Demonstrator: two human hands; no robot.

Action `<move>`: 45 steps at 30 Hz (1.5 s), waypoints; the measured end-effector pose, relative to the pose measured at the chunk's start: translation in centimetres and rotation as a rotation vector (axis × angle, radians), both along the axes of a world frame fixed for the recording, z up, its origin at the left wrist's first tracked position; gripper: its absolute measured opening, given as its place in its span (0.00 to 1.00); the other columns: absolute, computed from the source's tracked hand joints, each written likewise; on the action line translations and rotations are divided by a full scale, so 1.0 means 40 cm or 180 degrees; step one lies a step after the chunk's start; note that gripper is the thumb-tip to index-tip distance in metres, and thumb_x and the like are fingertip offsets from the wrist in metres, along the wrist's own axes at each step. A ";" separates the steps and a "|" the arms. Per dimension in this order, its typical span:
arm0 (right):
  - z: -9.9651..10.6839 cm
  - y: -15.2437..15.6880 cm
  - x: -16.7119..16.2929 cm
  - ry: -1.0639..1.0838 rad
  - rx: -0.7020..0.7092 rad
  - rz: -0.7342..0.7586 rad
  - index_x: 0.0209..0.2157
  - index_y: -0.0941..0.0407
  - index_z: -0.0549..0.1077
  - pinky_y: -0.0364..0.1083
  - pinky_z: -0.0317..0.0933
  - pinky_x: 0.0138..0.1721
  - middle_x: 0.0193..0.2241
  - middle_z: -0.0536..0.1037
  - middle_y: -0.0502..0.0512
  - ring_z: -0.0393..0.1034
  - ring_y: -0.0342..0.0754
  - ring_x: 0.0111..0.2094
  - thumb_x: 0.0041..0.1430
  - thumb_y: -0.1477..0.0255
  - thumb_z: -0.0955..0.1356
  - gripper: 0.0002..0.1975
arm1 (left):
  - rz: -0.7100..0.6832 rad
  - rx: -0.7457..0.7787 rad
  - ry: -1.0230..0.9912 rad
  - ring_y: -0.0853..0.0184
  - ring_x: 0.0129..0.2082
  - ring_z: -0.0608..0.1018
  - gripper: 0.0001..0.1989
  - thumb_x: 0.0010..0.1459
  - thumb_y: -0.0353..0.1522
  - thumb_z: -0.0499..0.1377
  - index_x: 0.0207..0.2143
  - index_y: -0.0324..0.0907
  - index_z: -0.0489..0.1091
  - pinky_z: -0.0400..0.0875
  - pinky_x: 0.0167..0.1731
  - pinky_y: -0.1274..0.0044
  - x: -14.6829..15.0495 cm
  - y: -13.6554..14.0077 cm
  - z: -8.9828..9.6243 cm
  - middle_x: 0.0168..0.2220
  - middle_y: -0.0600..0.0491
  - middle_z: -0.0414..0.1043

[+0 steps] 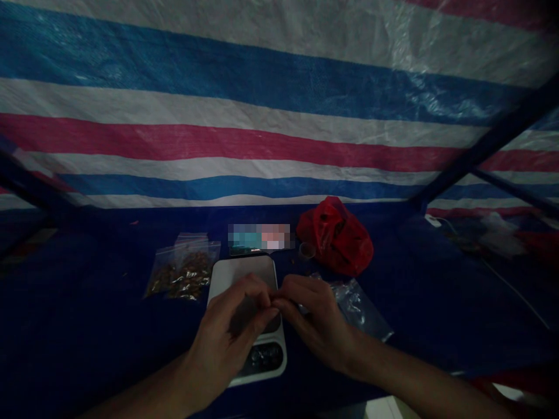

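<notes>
Over a white digital kitchen scale (244, 266), my left hand (231, 331) and my right hand (314, 320) meet with their fingertips pinched together. Whatever lies between the fingertips is too small and dark to make out. The scale's dark button panel (262, 358) faces me, partly covered by my left hand. Beside my right hand lie clear plastic bags (360, 308), looking flat. Left of the scale rest zip bags (187, 273) filled with small brown pieces.
A red plastic bag (336, 238) sits behind my right hand, with a small clear cup (307, 251) next to it. A phone-like screen (257, 238), blurred out, stands behind the scale. Blue frame bars (484, 145) and a striped tarp (262, 139) enclose the blue surface (87, 326).
</notes>
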State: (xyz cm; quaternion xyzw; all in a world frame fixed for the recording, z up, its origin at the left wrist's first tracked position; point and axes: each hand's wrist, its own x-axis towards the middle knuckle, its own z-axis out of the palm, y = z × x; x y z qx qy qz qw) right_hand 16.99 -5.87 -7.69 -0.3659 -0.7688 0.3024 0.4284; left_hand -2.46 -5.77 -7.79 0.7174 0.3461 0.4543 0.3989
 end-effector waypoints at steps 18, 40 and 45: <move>-0.009 0.004 0.005 -0.0438 0.0273 0.0480 0.34 0.57 0.70 0.44 0.54 0.31 0.27 0.70 0.49 0.63 0.42 0.28 0.74 0.72 0.63 0.12 | -0.0860 -0.0114 0.0771 0.66 0.37 0.69 0.09 0.68 0.23 0.47 0.38 0.46 0.59 0.67 0.38 0.72 -0.029 0.016 0.027 0.36 0.54 0.64; -0.016 0.011 0.017 -0.0756 0.0515 0.0349 0.32 0.56 0.66 0.44 0.53 0.30 0.26 0.67 0.48 0.61 0.42 0.28 0.76 0.71 0.61 0.14 | -0.0619 -0.0364 0.0671 0.72 0.38 0.72 0.06 0.73 0.28 0.51 0.42 0.47 0.64 0.69 0.40 0.80 -0.033 0.003 0.017 0.38 0.57 0.67; -0.022 0.009 0.008 -0.0870 0.0772 0.0230 0.31 0.56 0.66 0.45 0.52 0.30 0.25 0.68 0.48 0.60 0.42 0.27 0.76 0.74 0.60 0.15 | -0.0350 -0.0084 0.0482 0.73 0.38 0.74 0.09 0.71 0.26 0.55 0.46 0.50 0.66 0.70 0.39 0.83 -0.022 0.000 -0.007 0.39 0.58 0.69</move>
